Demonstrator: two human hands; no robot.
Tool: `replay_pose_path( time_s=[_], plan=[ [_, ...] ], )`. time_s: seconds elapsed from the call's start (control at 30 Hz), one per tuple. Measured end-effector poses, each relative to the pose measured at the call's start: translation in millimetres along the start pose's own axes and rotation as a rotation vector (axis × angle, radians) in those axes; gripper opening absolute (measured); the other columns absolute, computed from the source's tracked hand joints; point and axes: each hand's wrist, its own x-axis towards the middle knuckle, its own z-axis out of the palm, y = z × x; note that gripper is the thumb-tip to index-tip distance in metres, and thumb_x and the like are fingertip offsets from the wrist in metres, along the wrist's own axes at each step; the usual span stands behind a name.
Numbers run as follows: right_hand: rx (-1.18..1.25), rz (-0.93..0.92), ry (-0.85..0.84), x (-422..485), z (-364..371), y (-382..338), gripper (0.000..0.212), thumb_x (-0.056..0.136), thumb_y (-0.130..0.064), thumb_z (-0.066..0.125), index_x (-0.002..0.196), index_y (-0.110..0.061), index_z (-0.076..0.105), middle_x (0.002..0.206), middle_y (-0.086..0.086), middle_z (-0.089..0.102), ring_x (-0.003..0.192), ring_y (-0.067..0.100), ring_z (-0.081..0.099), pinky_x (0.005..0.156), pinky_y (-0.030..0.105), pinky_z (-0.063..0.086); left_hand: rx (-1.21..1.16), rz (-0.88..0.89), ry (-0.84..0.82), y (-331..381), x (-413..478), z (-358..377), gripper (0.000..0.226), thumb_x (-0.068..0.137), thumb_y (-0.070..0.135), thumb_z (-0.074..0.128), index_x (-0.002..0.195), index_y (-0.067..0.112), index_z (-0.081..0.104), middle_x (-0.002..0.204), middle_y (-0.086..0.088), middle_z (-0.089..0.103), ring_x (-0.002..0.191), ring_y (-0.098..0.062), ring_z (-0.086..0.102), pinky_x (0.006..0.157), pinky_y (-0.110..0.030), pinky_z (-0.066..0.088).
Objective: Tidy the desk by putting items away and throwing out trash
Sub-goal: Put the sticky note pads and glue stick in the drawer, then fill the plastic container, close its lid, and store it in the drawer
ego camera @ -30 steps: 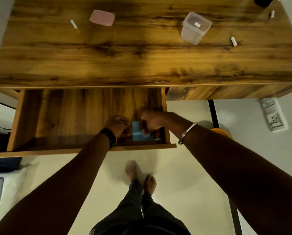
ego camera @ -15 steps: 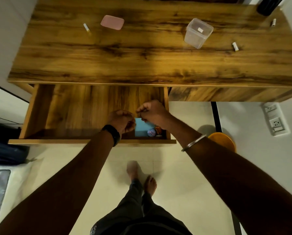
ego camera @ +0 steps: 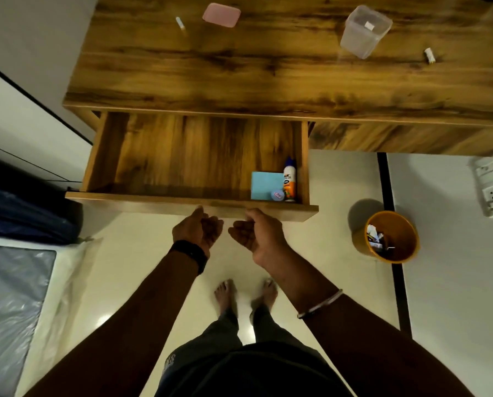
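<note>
Desk drawer (ego camera: 191,206) stands open; before its near edge, left hand (ego camera: 198,231) and right hand (ego camera: 257,234) hover loosely curled, holding nothing. Blue pad (ego camera: 264,185) and bottle (ego camera: 289,179) crowd its near-right corner. Pink case (ego camera: 222,14), clear container (ego camera: 365,31) sit far on the desk (ego camera: 268,81).

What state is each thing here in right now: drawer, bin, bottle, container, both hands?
Drawer: pulled open.
Bin: uncovered, trash inside.
Bottle: lying in the drawer, capped.
Container: on the desk, looks empty.
Left hand: open, empty.
Right hand: open, empty.
</note>
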Motion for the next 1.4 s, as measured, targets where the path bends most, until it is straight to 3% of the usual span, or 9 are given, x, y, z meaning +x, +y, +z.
replay_pose_path(
  time_s=[0.1, 0.23, 0.3, 0.43, 0.77, 0.9, 1.07, 1.23, 1.4],
  plan=[
    [0.233, 0.022, 0.051, 9, 1, 13, 0.025, 0.099, -0.016, 0.068, 0.116, 0.000, 0.061, 0.092, 0.025, 0.068, 0.089, 0.040, 0.070, 0.067, 0.039, 0.065, -0.161, -0.017, 0.033, 6, 5, -16, 0.027, 0.099, 0.015, 0.060, 0.123, 0.004, 0.054, 0.100, -0.024, 0.063, 0.086, -0.033, 0.068, 0.065, -0.039, 0.064],
    [0.352, -0.045, 0.039, 19, 15, 16, 0.027, 0.098, -0.015, 0.070, 0.118, 0.001, 0.064, 0.096, 0.025, 0.073, 0.093, 0.037, 0.073, 0.067, 0.037, 0.065, -0.196, -0.001, -0.007, 20, 14, -13, 0.035, 0.101, 0.013, 0.056, 0.133, -0.001, 0.050, 0.112, -0.026, 0.062, 0.098, -0.033, 0.068, 0.085, -0.041, 0.059],
    [0.362, -0.051, 0.062, 25, 22, 17, 0.030, 0.098, -0.013, 0.070, 0.121, 0.005, 0.064, 0.100, 0.027, 0.075, 0.101, 0.040, 0.074, 0.071, 0.038, 0.065, -0.189, -0.015, -0.012, 27, 19, -9, 0.033, 0.101, 0.008, 0.054, 0.132, -0.004, 0.050, 0.108, -0.024, 0.065, 0.104, -0.035, 0.068, 0.087, -0.040, 0.058],
    [0.342, -0.072, 0.103, 34, 29, 10, 0.028, 0.099, -0.009, 0.067, 0.121, 0.006, 0.062, 0.109, 0.030, 0.074, 0.108, 0.043, 0.073, 0.080, 0.041, 0.065, -0.199, -0.047, 0.002, 33, 33, -6, 0.036, 0.099, 0.000, 0.053, 0.134, -0.009, 0.049, 0.128, -0.029, 0.061, 0.117, -0.039, 0.063, 0.073, -0.035, 0.060],
    [0.319, -0.175, 0.076, 68, 56, -43, 0.030, 0.097, -0.003, 0.067, 0.125, 0.006, 0.062, 0.110, 0.028, 0.071, 0.100, 0.035, 0.070, 0.089, 0.044, 0.062, -0.181, -0.019, -0.053, 72, 72, 40, 0.033, 0.098, -0.002, 0.054, 0.130, -0.010, 0.051, 0.124, -0.028, 0.064, 0.114, -0.039, 0.065, 0.064, -0.034, 0.063],
    [0.322, -0.178, 0.066, 87, 70, -71, 0.037, 0.093, 0.000, 0.070, 0.128, 0.008, 0.062, 0.112, 0.030, 0.071, 0.100, 0.035, 0.070, 0.085, 0.041, 0.064, -0.191, -0.002, -0.080, 89, 89, 70, 0.011, 0.097, -0.007, 0.052, 0.105, -0.002, 0.057, 0.101, -0.019, 0.067, 0.112, -0.037, 0.064, 0.067, -0.033, 0.061],
    [0.299, -0.166, 0.025, 110, 85, -111, 0.033, 0.095, 0.003, 0.063, 0.128, 0.006, 0.061, 0.102, 0.023, 0.072, 0.097, 0.033, 0.071, 0.082, 0.040, 0.065, -0.216, 0.040, -0.110, 108, 108, 108, 0.013, 0.096, -0.010, 0.049, 0.096, 0.000, 0.057, 0.096, -0.016, 0.066, 0.091, -0.030, 0.067, 0.092, -0.041, 0.057],
    [0.248, -0.140, -0.038, 126, 91, -153, 0.016, 0.100, 0.006, 0.049, 0.102, 0.000, 0.064, 0.096, 0.021, 0.073, 0.093, 0.033, 0.071, 0.091, 0.044, 0.060, -0.196, 0.063, -0.137, 122, 127, 143, 0.010, 0.094, -0.010, 0.052, 0.099, -0.002, 0.056, 0.111, -0.024, 0.063, 0.092, -0.032, 0.068, 0.069, -0.035, 0.063],
    [0.249, -0.127, -0.032, 142, 99, -184, 0.025, 0.098, 0.012, 0.045, 0.115, 0.004, 0.061, 0.104, 0.024, 0.071, 0.092, 0.032, 0.071, 0.080, 0.041, 0.061, -0.205, 0.089, -0.159, 137, 130, 175, 0.013, 0.094, -0.013, 0.049, 0.095, -0.002, 0.056, 0.102, -0.021, 0.063, 0.092, -0.034, 0.065, 0.080, -0.042, 0.060]
  ],
)
